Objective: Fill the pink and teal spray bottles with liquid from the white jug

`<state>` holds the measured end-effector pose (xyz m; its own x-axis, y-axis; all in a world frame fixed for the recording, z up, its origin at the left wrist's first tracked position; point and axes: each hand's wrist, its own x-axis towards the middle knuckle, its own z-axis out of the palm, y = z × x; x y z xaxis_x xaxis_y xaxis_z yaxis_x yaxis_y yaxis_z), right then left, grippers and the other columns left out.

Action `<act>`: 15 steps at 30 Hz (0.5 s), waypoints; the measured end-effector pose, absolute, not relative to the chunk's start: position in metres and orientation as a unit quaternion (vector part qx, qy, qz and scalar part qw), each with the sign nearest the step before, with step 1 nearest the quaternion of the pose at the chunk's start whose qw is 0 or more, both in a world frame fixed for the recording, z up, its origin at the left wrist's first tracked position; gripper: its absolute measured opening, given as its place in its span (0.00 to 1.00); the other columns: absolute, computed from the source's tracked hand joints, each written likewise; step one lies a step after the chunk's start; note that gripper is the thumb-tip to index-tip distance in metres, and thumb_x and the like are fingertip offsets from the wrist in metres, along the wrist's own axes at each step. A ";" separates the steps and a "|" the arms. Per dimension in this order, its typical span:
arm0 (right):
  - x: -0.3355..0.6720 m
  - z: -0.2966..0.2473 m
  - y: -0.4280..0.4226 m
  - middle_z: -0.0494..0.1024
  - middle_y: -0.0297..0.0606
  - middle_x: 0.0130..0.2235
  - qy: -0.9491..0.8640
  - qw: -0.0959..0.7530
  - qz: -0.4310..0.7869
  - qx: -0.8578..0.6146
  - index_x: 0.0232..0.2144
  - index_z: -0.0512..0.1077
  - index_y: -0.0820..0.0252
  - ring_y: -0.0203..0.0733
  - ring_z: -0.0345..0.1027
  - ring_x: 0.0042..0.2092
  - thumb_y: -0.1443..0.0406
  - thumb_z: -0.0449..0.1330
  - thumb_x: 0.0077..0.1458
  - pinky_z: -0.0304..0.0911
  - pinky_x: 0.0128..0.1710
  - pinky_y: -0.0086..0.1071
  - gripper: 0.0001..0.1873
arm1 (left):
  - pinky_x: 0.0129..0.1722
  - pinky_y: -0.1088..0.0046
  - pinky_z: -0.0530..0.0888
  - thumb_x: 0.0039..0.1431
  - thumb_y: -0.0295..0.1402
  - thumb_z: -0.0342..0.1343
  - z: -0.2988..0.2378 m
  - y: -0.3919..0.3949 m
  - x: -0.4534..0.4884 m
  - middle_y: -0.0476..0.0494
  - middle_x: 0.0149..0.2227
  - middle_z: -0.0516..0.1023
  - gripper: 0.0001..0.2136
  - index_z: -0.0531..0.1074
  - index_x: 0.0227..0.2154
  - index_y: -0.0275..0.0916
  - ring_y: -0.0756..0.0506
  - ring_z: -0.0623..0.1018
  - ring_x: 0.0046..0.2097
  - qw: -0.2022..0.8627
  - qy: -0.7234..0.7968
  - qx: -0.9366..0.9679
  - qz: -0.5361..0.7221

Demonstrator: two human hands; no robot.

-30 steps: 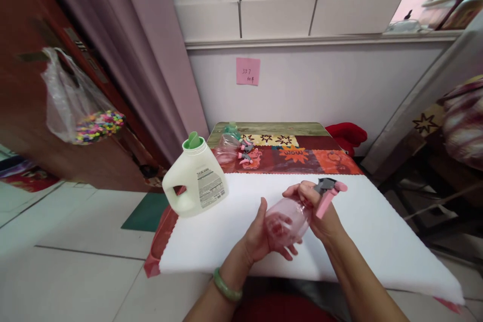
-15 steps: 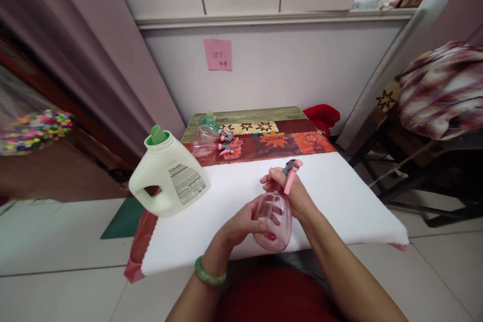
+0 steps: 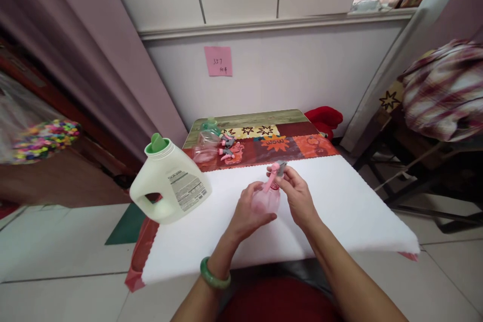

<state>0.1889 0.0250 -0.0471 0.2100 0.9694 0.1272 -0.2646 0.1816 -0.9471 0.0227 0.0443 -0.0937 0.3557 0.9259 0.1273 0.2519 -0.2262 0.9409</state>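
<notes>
A clear pink spray bottle [image 3: 267, 200] is between my hands above the white cloth. My left hand [image 3: 247, 214] wraps round the bottle's body from the left, with the thumb stretched along the near side. At the top, my right hand [image 3: 298, 196] grips the grey and pink spray head [image 3: 276, 172] with thumb and fingers. The trigger now points left and down, and red threads show at the neck just below the head. Left of my hands, a large white jug [image 3: 171, 183] stands upright with a green spout [image 3: 156, 144] in its mouth.
More spray bottles [image 3: 207, 153] lie on their sides at the table's back left. A white cloth [image 3: 339, 201] covers the front of the table over a patterned red cover [image 3: 290, 145]. A dark stool [image 3: 422, 181] stands at the right.
The bottle has moved up and away from me and tilted. Its spray head has turned, so the trigger has swung from right to left. My right fingers have shifted onto the head.
</notes>
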 end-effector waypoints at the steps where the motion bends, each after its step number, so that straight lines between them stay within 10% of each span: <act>1: 0.189 -0.047 0.026 0.83 0.37 0.43 -0.416 0.665 0.450 -0.428 0.44 0.78 0.54 0.47 0.76 0.46 0.57 0.68 0.55 0.68 0.50 0.41 0.15 | 0.58 0.50 0.69 0.38 0.43 0.75 -0.097 0.049 0.023 0.39 0.57 0.74 0.39 0.69 0.56 0.46 0.33 0.73 0.58 0.435 0.434 0.690 0.382; 15: 0.203 -0.024 0.040 0.81 0.39 0.50 -0.274 0.829 0.283 -0.397 0.50 0.76 0.49 0.45 0.78 0.48 0.54 0.69 0.55 0.73 0.50 0.44 0.20 | 0.59 0.48 0.69 0.42 0.39 0.72 -0.147 0.126 0.055 0.36 0.58 0.71 0.38 0.62 0.57 0.47 0.34 0.73 0.60 0.368 0.486 0.629 0.483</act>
<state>0.2027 0.0400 -0.0235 0.6898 0.6865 0.2298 -0.2512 0.5246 -0.8134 0.0547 0.1263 -0.1470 0.0607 0.9663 0.2501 0.2563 -0.2572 0.9318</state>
